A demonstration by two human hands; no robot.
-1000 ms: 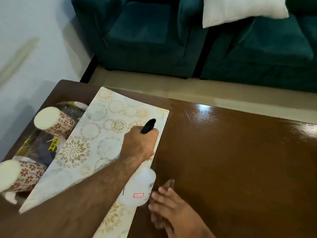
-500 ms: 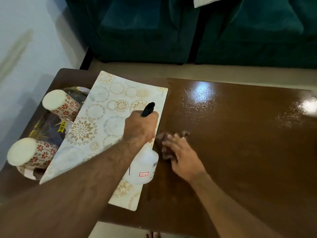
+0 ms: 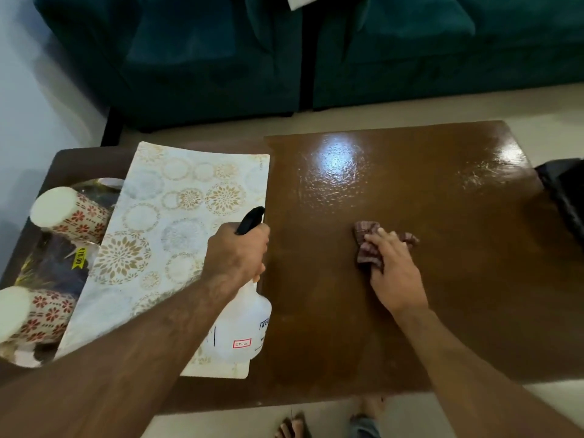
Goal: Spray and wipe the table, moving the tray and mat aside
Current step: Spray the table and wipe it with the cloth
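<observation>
A glossy brown table (image 3: 442,311) fills the view, wet and shiny on its right half. My left hand (image 3: 235,256) grips the neck of a white spray bottle (image 3: 243,330) with a black nozzle, held over the right edge of the patterned mat (image 3: 164,235). The mat lies on the table's left part, overlapping a dark tray (image 3: 47,267) at the far left that carries two upturned floral cups (image 3: 68,213). My right hand (image 3: 392,267) presses a checked brown cloth (image 3: 366,245) flat on the table's middle, fingers spread over it.
A teal sofa (image 3: 221,58) stands beyond the table with a white cushion corner (image 3: 303,1) at the top. A dark object (image 3: 565,191) sits past the table's right edge. Bare feet (image 3: 294,426) show below the near edge.
My right hand has slid the cloth away from the bottle toward the table's middle and right. The view has pulled back. My left hand keeps its hold on the bottle over the mat.
</observation>
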